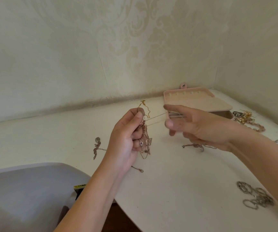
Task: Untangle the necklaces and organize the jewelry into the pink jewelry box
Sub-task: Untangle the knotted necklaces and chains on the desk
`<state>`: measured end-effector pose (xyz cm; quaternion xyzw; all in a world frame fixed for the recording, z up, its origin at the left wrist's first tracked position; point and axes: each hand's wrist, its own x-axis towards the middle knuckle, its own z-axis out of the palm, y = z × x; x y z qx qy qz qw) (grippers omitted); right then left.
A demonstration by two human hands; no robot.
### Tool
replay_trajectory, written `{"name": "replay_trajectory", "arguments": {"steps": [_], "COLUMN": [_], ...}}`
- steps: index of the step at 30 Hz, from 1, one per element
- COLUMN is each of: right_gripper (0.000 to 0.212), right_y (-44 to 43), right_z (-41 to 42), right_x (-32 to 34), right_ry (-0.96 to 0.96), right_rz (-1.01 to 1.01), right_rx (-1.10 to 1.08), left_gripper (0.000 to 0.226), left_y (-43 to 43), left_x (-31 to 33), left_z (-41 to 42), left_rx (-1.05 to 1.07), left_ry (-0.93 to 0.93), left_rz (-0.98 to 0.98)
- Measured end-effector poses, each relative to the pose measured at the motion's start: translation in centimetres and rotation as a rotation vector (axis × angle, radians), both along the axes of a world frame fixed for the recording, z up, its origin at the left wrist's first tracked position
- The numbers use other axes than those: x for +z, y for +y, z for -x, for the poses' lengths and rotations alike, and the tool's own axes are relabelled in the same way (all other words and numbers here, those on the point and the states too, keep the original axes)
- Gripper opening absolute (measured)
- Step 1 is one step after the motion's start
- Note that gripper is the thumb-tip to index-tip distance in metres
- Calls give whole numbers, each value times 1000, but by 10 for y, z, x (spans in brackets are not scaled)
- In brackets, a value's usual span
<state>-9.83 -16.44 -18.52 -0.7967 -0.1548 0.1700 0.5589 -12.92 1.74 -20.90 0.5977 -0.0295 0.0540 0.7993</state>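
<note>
Here the tangled necklaces [144, 131] hang as a rose-gold clump above the surface [176, 181], pinched between the thumb and fingers [139, 114] of the left hand [126, 136]. A thin strand [156, 117] runs rightward out of the clump, nearly level, to the right hand [201, 128]. Its blurred fingers seem parted with the strand caught on them — whether they pinch it I cannot tell. The pink jewelry box [201, 104] lies open just behind that hand.

Tangle of rose-gold necklaces [144, 131] pinched in left hand [126, 136], dangling above desk [185, 181], one fine strand [156, 116] stretched taut to right hand [200, 126]. Pink box [196, 101] open at back right. Loose on desk: pendant chain [96, 148], silver link chain [255, 196], gold heap [245, 117] beside box.
</note>
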Motion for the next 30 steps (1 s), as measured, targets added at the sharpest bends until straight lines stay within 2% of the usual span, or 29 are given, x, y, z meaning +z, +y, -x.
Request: {"name": "replay_trajectory", "arguments": {"steps": [2, 6, 7, 8, 10, 12, 15, 17, 19, 21, 24, 26, 30], "right_gripper": [91, 100, 94, 80, 41, 20, 35, 44, 40, 24, 16, 3, 9], "right_y": [-7, -13, -14, -14, -17, -19, -16, -14, -11, -6, 10, 20, 28], "right_z": [-1, 2, 2, 0, -4, -7, -7, -6, -4, -3, 6, 12, 18], "right_x": [4, 4, 3, 3, 4, 7, 9, 9, 7, 6, 4, 2, -4], "right_ry": [-16, -120, -131, -155, -225, -285, -375, -400, -379, -371, -246, -165, -135], "right_rz": [56, 420, 477, 502, 467, 401, 290, 282, 277, 228, -3, -122, -97], "right_rx": [32, 162, 157, 119, -35, -207, -429, -478, -430, -377, -193, -83, -31], "left_gripper": [10, 8, 8, 10, 8, 8, 10, 11, 13, 14, 14, 9, 14], "left_y": [2, 2, 3, 3, 3, 3, 2, 1, 1, 1, 1, 0, 1], "left_x": [0, -1, -1, -2, -3, -3, -2, -2, -2, -2, -2, -2, -4], "left_z": [-1, -2, -2, -3, -3, -3, -2, -2, -1, -1, -1, -1, -1], "left_rx": [-5, 3, 7, 11, 4, -18, -27, -30, -29, -31, -50, -51, -50], "left_ry": [23, 30, 31, 32, 26, 23, 30, 28, 33, 39, 41, 43, 49], "left_rz": [36, 70, 69, 57, 32, 21, -21, -44, -57, -74, -92, -115, -129]}}
